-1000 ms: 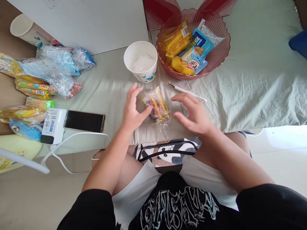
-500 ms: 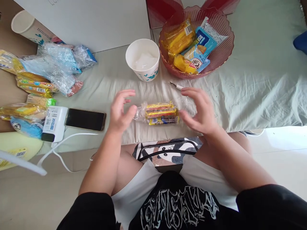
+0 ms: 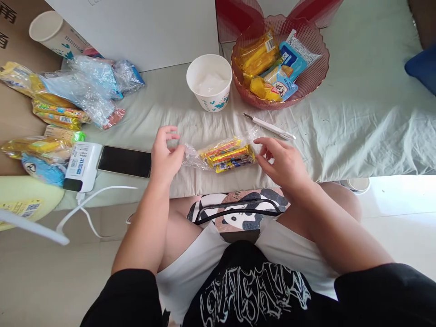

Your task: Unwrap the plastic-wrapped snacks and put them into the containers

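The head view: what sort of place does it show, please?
Probably a room in a home: a wrinkled cloth lies under a glass bowl of wrapped snacks and a phone.

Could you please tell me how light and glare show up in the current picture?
In the head view, glare brightens the floor at right, small highlights glint on the clear snack packet, and soft shadows mark the rumpled cloth.

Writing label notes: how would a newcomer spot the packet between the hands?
On the green cloth, find the pink bowl. Lower and slightly left, between the left hand and right hand, lies the packet. Unlike the white cup and pen beyond it, it's clear film over slim, mostly yellow wrappers.
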The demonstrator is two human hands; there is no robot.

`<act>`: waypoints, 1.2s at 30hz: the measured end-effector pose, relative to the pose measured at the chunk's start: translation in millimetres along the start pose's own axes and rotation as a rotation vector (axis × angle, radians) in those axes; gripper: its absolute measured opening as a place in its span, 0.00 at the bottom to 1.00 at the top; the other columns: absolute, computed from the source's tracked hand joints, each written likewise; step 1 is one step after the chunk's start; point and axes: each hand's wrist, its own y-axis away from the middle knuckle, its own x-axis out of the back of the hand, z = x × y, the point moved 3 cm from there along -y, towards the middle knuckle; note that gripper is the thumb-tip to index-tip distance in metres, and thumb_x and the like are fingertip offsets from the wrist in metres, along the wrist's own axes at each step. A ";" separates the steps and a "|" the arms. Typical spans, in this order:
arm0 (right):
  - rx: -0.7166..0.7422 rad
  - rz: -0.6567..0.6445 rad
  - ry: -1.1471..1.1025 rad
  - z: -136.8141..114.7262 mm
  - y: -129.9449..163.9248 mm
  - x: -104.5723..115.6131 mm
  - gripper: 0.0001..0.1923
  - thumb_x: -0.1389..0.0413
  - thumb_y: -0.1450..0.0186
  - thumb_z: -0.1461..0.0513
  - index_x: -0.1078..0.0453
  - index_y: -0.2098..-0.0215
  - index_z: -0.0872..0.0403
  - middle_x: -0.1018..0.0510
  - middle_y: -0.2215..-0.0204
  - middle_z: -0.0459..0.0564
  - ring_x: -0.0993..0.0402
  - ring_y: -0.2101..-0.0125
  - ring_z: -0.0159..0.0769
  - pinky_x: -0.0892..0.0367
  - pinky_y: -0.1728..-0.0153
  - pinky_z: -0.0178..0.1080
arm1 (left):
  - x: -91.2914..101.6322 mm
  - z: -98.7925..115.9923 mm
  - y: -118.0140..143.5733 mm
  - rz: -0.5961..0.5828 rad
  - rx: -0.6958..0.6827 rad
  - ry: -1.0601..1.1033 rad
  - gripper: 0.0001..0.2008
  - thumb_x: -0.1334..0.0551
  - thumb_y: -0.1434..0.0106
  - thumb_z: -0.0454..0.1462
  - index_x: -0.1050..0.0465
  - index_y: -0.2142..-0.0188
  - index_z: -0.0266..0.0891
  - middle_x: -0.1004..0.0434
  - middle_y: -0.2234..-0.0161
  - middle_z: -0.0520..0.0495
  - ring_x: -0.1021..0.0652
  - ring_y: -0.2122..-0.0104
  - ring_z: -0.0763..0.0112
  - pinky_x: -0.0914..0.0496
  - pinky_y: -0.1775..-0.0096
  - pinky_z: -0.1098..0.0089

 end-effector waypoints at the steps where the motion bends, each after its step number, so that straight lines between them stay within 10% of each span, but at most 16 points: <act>1: 0.013 0.015 -0.011 -1.7 -0.2 0.7 0.16 0.46 0.32 0.64 0.26 0.48 0.50 0.23 0.68 0.48 0.26 0.69 0.38 0.30 0.65 0.42 | 2.2 4.3 -0.1 0.009 -0.073 -0.005 0.16 0.37 0.44 0.32 0.25 0.56 0.46 0.20 0.56 0.48 0.18 0.62 0.66 0.24 0.62 0.67; 4: 0.104 0.068 -0.038 -10.8 -2.2 4.8 0.09 0.46 0.34 0.66 0.26 0.60 0.50 0.21 0.65 0.50 0.23 0.63 0.40 0.28 0.59 0.45 | -0.5 28.3 6.9 -0.200 -0.338 -0.070 0.11 0.35 0.41 0.40 0.22 0.58 0.45 0.18 0.49 0.44 0.20 0.44 0.54 0.25 0.43 0.56; 8: 0.264 -0.015 -0.178 -24.4 -3.4 8.3 0.07 0.47 0.38 0.69 0.33 0.69 0.50 0.18 0.54 0.54 0.20 0.54 0.43 0.27 0.54 0.46 | -11.2 45.3 20.7 -0.488 -0.370 -0.203 0.12 0.32 0.42 0.43 0.20 0.58 0.44 0.15 0.52 0.44 0.17 0.52 0.56 0.23 0.48 0.58; 19: 0.334 -0.471 -0.280 -35.6 0.0 1.0 0.14 0.52 0.28 0.61 0.24 0.55 0.54 0.20 0.75 0.46 0.27 0.75 0.32 0.33 0.68 0.38 | -0.3 25.8 3.0 -0.209 -0.015 0.004 0.11 0.35 0.39 0.39 0.27 0.77 0.42 0.28 0.80 0.52 0.28 0.77 0.71 0.36 0.75 0.68; 28: 0.209 -0.403 0.118 -30.9 6.2 -19.3 0.17 0.47 0.28 0.53 0.21 0.48 0.49 0.24 0.79 0.43 0.36 0.81 0.32 0.52 0.76 0.39 | -15.2 7.9 -13.9 -0.313 0.117 0.013 0.13 0.37 0.32 0.43 0.31 0.73 0.43 0.30 0.82 0.53 0.31 0.82 0.70 0.39 0.76 0.68; 32: 0.376 -0.289 0.097 -48.4 7.7 -18.5 0.29 0.45 0.29 0.41 0.21 0.45 0.53 0.17 0.65 0.53 0.27 0.72 0.37 0.42 0.73 0.40 | -9.7 13.6 -12.9 -0.448 0.070 -0.008 0.17 0.35 0.34 0.50 0.28 0.72 0.42 0.28 0.80 0.52 0.29 0.79 0.69 0.38 0.75 0.68; 36: 0.515 -0.178 0.119 -64.8 9.9 -20.2 0.12 0.44 0.26 0.56 0.20 0.58 0.52 0.19 0.65 0.52 0.26 0.67 0.38 0.37 0.66 0.42 | -2.3 13.3 -7.1 -0.612 0.063 -0.006 0.12 0.29 0.43 0.46 0.25 0.73 0.41 0.25 0.77 0.50 0.27 0.77 0.69 0.36 0.74 0.69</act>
